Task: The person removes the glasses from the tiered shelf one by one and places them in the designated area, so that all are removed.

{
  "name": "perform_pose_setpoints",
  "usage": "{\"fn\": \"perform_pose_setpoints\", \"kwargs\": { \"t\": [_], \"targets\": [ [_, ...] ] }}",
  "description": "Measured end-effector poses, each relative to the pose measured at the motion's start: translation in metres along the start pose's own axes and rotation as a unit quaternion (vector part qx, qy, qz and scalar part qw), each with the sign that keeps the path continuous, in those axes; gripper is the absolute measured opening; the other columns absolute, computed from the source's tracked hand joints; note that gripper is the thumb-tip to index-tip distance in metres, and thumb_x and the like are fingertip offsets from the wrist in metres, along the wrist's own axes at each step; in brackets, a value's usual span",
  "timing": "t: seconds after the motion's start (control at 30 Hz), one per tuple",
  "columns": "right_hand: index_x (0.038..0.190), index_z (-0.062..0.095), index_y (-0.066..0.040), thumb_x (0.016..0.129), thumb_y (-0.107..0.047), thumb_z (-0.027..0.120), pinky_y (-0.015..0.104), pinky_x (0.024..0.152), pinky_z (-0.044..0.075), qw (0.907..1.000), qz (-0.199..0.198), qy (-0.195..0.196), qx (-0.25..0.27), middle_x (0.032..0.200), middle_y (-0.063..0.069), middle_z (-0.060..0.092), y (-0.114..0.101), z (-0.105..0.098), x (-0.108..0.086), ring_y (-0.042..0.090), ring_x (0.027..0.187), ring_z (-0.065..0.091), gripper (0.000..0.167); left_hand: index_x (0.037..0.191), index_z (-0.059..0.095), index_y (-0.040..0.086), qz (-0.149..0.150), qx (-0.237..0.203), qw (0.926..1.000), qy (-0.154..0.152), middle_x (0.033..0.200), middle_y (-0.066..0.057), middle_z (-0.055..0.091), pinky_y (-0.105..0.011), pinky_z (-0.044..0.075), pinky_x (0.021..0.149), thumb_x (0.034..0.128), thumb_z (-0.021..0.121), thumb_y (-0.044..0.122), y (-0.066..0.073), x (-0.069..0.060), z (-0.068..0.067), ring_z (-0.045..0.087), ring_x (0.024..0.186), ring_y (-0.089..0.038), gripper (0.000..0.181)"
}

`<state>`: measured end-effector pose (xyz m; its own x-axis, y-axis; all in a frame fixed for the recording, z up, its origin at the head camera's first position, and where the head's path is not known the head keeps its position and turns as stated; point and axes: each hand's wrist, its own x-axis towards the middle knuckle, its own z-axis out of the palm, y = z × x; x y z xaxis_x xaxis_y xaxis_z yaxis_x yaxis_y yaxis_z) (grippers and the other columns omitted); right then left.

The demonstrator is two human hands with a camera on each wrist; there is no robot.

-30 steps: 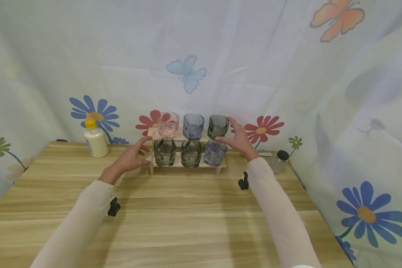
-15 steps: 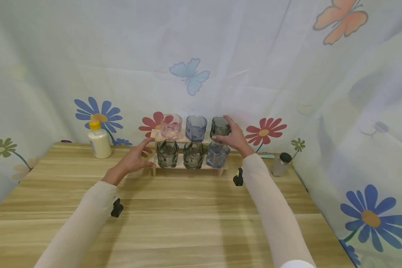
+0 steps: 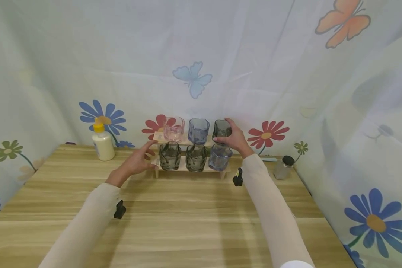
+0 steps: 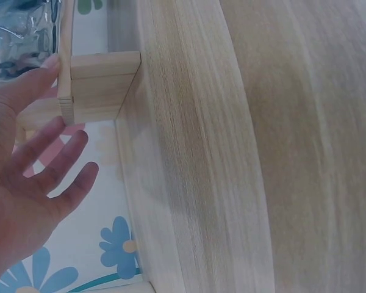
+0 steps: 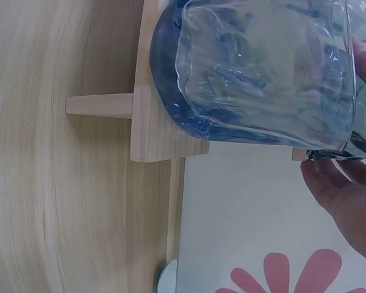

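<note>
A two-tier wooden rack holds two rows of wavy glass tumblers. My right hand grips the grey tumbler at the upper right, thumb in front and fingers along its right side. In the right wrist view that hand is partly hidden behind the blue tumbler of the lower tier. At the rack's left end is my left hand, fingers spread. Its thumb touches the shelf's end in the left wrist view. A pink tumbler, another blue tumbler and two dark tumblers share the rack.
A white bottle with a yellow cap stands at the back left of the wooden table. Toward the right is a jar with a black lid. Behind everything hangs a flowered curtain.
My right hand has closed in on the grey tumbler, its fingers now nearer the rim. The left hand stays at the rack's left end. The head view has shifted slightly.
</note>
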<state>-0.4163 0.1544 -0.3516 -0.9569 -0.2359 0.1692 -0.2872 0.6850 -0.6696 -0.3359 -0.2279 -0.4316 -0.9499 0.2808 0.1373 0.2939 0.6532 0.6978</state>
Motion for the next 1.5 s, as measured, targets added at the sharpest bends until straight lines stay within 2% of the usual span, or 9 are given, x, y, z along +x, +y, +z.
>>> {"fn": "perform_pose_setpoints", "kwargs": {
  "t": [0.47,0.83,1.13,1.5],
  "targets": [
    [0.159,0.021,-0.022,0.083,-0.032,0.082,0.058,0.107,0.042,0.9998,0.006,-0.010,-0.014,0.154,0.022,0.040,-0.003,-0.003,0.002,0.041,0.138,0.043,0.098,0.158,0.021,0.014,-0.003,-0.004,1.0000,0.002,0.130,-0.031,0.057,-0.061,0.050,0.096,0.0827,0.081,0.010,0.001,-0.001,0.000,0.060,0.113,-0.050,0.096],
    [0.158,0.023,-0.022,0.083,-0.033,0.082,0.057,0.102,0.045,0.9999,0.004,0.007,-0.013,0.144,0.023,0.048,-0.001,-0.003,0.001,0.041,0.130,0.050,0.096,0.158,0.021,0.014,0.003,-0.005,1.0000,0.003,0.129,-0.031,0.058,-0.060,0.050,0.095,0.0822,0.082,0.012,0.001,-0.001,0.001,0.061,0.112,-0.050,0.097],
    [0.155,0.028,-0.018,0.080,-0.030,0.085,0.054,0.098,0.047,0.9990,-0.027,0.029,-0.020,0.134,0.023,0.052,-0.004,-0.012,0.005,0.038,0.122,0.053,0.095,0.158,0.022,0.015,0.007,-0.007,0.9999,0.007,0.129,-0.031,0.058,-0.060,0.050,0.095,0.0823,0.082,0.012,-0.002,-0.001,0.000,0.062,0.111,-0.049,0.097],
    [0.153,0.031,-0.016,0.078,-0.028,0.087,0.054,0.095,0.047,0.9982,-0.037,0.048,-0.008,0.131,0.025,0.054,-0.008,-0.026,-0.005,0.040,0.118,0.054,0.094,0.158,0.021,0.014,0.004,-0.005,1.0000,0.002,0.129,-0.031,0.058,-0.060,0.051,0.094,0.0829,0.082,0.012,0.000,-0.002,-0.001,0.062,0.111,-0.050,0.096]
  ]
}}
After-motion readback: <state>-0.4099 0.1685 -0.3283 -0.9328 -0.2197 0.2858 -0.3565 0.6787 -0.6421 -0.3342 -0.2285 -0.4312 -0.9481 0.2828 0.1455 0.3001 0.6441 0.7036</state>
